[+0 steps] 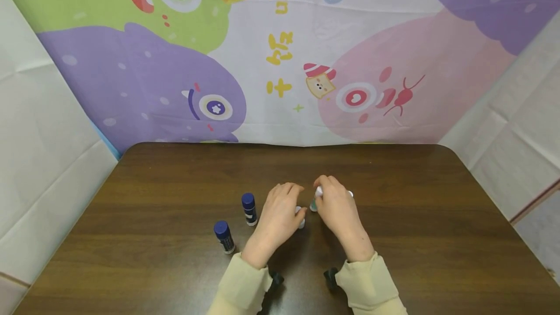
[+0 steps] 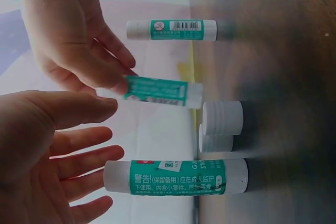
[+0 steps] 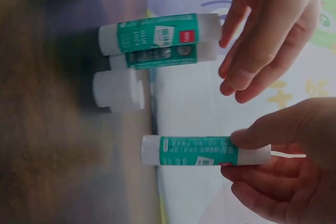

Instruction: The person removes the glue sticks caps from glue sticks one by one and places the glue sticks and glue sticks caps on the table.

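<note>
My right hand (image 1: 337, 205) pinches a green-and-white glue stick (image 3: 199, 150) near its white top end, thumb on one side and fingers on the other. The stick is upright, slightly tilted in the left wrist view. Facing it, my left hand (image 1: 280, 208) has its fingers spread and bent, with nothing between them. Close to that hand stands another green glue stick (image 2: 178, 178), with a further glue stick (image 3: 186, 55) partly behind it in the right wrist view. Two short white cylinders (image 2: 223, 119), like caps, stand between the hands, mostly hidden in the head view.
To the left of my left hand stand two navy tubes with blue caps, one farther back (image 1: 249, 209) and one nearer (image 1: 224, 237). One more green glue stick (image 2: 178, 30) stands beyond my right hand. A printed cloth (image 1: 280, 125) hangs along the back edge of the brown table (image 1: 175, 174).
</note>
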Tool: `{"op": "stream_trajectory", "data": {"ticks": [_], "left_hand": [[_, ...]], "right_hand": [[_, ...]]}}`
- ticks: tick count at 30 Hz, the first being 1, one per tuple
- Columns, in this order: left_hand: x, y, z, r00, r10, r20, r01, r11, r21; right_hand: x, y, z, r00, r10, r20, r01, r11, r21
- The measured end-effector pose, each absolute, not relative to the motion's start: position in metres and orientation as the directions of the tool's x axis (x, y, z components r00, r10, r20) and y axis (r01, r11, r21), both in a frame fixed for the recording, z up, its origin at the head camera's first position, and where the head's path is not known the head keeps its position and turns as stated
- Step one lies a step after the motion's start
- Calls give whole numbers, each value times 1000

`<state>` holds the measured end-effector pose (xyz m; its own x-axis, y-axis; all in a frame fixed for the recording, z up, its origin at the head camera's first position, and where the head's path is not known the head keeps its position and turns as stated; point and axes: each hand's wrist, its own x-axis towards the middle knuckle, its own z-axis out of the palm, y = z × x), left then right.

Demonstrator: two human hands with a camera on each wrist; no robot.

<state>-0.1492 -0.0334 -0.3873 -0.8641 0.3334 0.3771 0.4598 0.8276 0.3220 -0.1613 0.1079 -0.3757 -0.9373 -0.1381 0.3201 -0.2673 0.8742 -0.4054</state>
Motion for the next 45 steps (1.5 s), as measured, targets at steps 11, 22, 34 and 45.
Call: {"op": "stream_trajectory", "data": {"ticks": [11, 22, 34, 45], "left_hand": [[-146, -35, -379, -869, 299, 395, 441, 831, 339], [-141, -34, -367, -846, 254, 469, 442, 827, 348], [-138, -35, -360, -838, 214, 502, 437, 815, 381], [-134, -41, -350, -817, 189, 545, 435, 823, 366]], "right_hand": [[-151, 109, -359, -922, -141, 359, -318, 805, -500], [-143, 106, -345, -909, -130, 396, -348, 759, -550], [-139, 106, -339, -930, -102, 353, -327, 666, -671], [-138, 108, -334, -932, -127, 338, -344, 600, -722]]}}
